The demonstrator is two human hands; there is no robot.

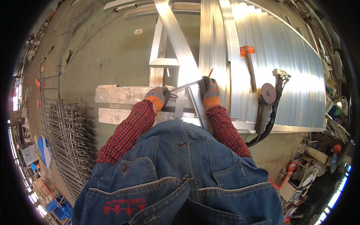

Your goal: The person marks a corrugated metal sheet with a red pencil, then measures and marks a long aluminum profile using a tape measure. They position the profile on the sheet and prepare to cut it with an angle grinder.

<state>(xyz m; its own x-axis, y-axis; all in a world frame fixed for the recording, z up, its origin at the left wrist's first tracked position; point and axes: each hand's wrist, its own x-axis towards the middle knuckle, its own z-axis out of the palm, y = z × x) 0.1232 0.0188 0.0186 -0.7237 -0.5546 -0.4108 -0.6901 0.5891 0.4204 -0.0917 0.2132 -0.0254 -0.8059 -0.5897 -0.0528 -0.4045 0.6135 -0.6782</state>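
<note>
Both my hands wear grey gloves with orange cuffs. My left hand [157,97] is closed around a tape measure, its body mostly hidden by the fingers, with a small dark loop hanging beside it. From there the metal tape blade [185,86] stretches across to my right hand [210,92], which grips its far end. A thin red pencil [211,71] sticks up from my right fingers. Under the blade lies a welded frame of silvery square metal tubes [176,35], with one tube slanting away from me.
Right of my hands, corrugated metal sheets [292,71] carry a hammer with an orange head [247,50] and an angle grinder [262,116] with a dark cable. Metal beams [122,95] lie at left under the frame. Stacked metal railings [71,135] stand farther left.
</note>
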